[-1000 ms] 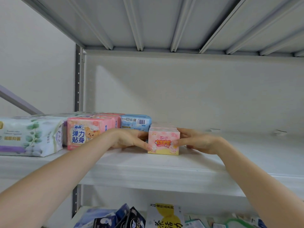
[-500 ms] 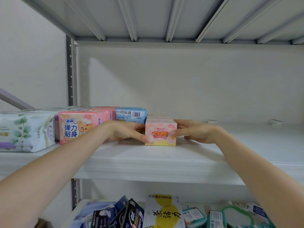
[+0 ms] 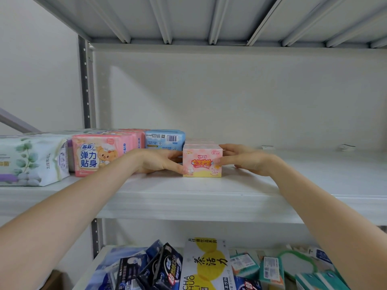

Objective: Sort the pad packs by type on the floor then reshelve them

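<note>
While left hand and right hand grip its sides, pink pad pack faces camera label-first; long axis probably runs depthwise.

- white leaf-print pack: left part cut off by the frame edge
- row behind small pink pack: only top edges show, count unclear
- blue pack: lower part hidden behind left hand
- yellow box, dark packs: cut off at bottom edge
- shelf tags: too small to read
</note>
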### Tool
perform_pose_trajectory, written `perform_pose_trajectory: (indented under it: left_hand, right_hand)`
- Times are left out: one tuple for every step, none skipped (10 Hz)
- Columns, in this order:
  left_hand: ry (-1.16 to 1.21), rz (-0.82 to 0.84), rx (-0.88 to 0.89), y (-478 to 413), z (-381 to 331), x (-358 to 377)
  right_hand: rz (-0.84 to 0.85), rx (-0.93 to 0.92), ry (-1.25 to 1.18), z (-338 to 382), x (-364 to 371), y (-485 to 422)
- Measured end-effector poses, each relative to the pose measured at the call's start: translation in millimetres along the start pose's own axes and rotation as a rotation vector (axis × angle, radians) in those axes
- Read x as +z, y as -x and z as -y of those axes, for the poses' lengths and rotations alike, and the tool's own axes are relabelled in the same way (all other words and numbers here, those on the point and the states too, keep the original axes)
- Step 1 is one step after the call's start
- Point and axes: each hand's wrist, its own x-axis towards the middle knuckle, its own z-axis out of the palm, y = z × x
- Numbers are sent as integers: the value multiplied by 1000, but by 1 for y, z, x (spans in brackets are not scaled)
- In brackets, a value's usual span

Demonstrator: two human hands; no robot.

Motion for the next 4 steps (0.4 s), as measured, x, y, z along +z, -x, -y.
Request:
perform_pose_trajectory:
  left_hand:
    - [-33,-63,-4,7,-2,6]
    - [-186,-165,-21,20,-5,14]
    - [-348,-317,-71,35,-6,23]
    - [-398,-512,-36,52,-6,33]
  right_hand:
    - [-109,-20,22,0,6,5]
    - [-263,-52,148,4,16,16]
    - [-402,-97,304,9,28,31]
    - [-566,-154,462,15,42,47]
